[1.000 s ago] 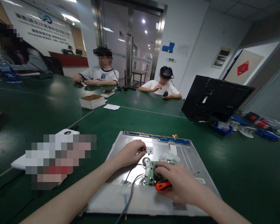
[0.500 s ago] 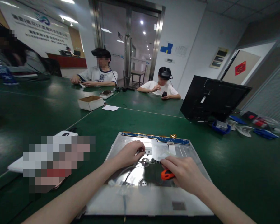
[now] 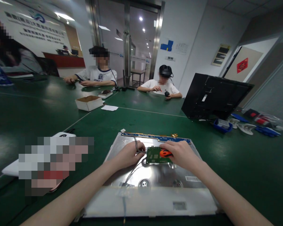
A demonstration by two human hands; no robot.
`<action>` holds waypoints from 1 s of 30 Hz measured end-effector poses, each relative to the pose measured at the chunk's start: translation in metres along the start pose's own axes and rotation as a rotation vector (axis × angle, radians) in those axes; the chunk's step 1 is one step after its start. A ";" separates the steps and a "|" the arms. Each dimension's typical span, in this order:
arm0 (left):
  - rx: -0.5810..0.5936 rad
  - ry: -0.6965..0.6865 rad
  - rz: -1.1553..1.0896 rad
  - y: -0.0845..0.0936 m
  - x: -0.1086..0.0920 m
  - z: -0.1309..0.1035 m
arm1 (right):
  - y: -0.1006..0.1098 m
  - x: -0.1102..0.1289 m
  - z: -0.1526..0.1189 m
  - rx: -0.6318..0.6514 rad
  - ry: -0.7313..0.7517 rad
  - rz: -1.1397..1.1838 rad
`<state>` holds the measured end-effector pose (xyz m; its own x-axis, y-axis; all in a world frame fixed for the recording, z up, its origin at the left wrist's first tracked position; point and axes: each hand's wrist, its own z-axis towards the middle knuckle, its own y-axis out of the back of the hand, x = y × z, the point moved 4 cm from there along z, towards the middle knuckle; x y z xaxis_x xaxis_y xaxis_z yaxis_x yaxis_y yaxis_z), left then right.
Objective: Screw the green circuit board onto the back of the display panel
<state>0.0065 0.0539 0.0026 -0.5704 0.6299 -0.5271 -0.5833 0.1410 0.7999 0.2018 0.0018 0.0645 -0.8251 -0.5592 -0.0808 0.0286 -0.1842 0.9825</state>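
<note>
Toward the far edge of the metal panel, we have moved the green board since a second ago.
Our right hand clamps its right end and an orange-black tool; our left hand curls near its left edge by a grey cable, whether gripping we cannot tell.

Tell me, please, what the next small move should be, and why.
I'd probably steady the green circuit board in the right hand and use the left hand to ease the gray cable clear: the board is held over the metal panel, together with the orange tool handle, and the cable loops at the left hand, beside the board.
</note>
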 end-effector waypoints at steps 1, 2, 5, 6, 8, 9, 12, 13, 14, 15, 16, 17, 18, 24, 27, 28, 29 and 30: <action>0.001 -0.002 -0.006 0.000 0.000 0.000 | 0.000 0.000 -0.001 -0.002 0.001 0.004; 0.002 -0.005 -0.012 0.000 0.000 0.000 | 0.000 0.001 -0.002 -0.004 0.002 0.008; 0.002 -0.006 -0.020 0.000 0.001 0.000 | 0.001 0.007 -0.010 -0.007 0.005 0.013; 0.006 -0.004 -0.016 0.000 0.001 0.000 | 0.001 0.010 -0.014 -0.009 0.008 0.014; 0.015 -0.006 0.000 -0.001 0.002 0.000 | -0.001 0.019 -0.026 -0.012 0.020 0.015; 0.021 -0.014 0.008 -0.001 0.002 0.001 | -0.002 0.026 -0.032 -0.021 0.045 0.015; 0.020 -0.034 0.024 -0.001 0.000 0.001 | -0.009 0.044 -0.048 -0.035 0.113 -0.007; 0.016 -0.034 0.027 0.000 0.000 0.001 | -0.013 0.049 -0.052 -0.038 0.127 -0.013; 0.017 -0.033 0.029 0.000 -0.001 0.001 | -0.017 0.053 -0.055 -0.029 0.146 -0.016; 0.019 -0.032 0.031 0.000 -0.001 0.001 | -0.021 0.056 -0.057 -0.017 0.167 -0.017; 0.020 -0.031 0.032 0.000 -0.002 0.000 | -0.025 0.058 -0.058 -0.005 0.179 -0.021; 0.021 -0.031 0.034 0.000 -0.002 0.000 | -0.029 0.059 -0.059 0.004 0.184 -0.027; 0.022 -0.031 0.035 0.000 -0.002 0.000 | -0.032 0.059 -0.059 0.011 0.184 -0.033; 0.015 -0.041 0.045 0.001 -0.003 0.000 | -0.041 0.052 -0.059 0.098 0.140 -0.005; 0.015 -0.040 0.041 0.001 -0.003 0.001 | -0.043 0.050 -0.058 0.150 0.108 0.044; 0.018 -0.038 0.038 0.001 -0.003 0.001 | -0.044 0.050 -0.057 0.164 0.097 0.057; 0.020 -0.037 0.036 0.001 -0.003 0.001 | -0.044 0.050 -0.057 0.176 0.087 0.067; 0.021 -0.036 0.033 0.001 -0.003 0.001 | -0.044 0.050 -0.056 0.187 0.080 0.074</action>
<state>0.0078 0.0531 0.0055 -0.5678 0.6615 -0.4900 -0.5519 0.1358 0.8228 0.1906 -0.0636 0.0075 -0.7770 -0.6293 -0.0128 -0.0239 0.0092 0.9997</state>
